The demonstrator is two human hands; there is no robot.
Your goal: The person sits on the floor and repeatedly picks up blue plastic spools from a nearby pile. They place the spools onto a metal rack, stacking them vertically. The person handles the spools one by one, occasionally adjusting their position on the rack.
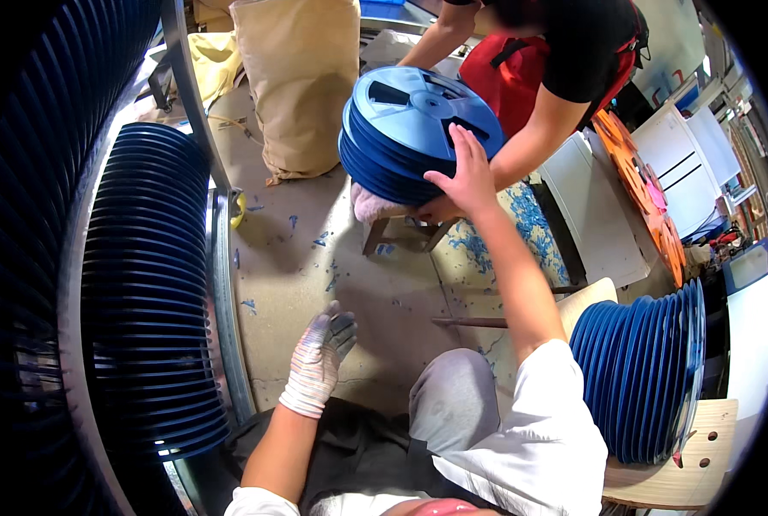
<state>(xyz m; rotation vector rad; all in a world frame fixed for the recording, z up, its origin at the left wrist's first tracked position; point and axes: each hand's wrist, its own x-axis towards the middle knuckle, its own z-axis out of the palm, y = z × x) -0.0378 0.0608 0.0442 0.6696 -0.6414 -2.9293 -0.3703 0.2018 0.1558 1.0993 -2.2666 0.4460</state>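
A stack of blue plastic reels (393,129) sits on a small wooden stool (397,236) with a pinkish cloth (375,205) under it. My bare right hand (468,179) reaches out to the stack's near right edge. Its fingers and thumb are spread at the rim, not wrapped round it. A co-worker in a black top and red apron leans over the stack, with one hand (440,209) at its underside; their other hand is hidden behind it. My left hand (322,354), in a striped glove, hangs over the floor with its fingers extended, holding nothing.
To my left, blue reels (147,284) fill a metal rack (225,318). More reels (638,370) stand on edge on a wooden chair (715,430) at right. A large tan sack (302,86) stands ahead. Blue scraps (530,228) litter the floor. Orange reels (638,185) lean against white cabinets.
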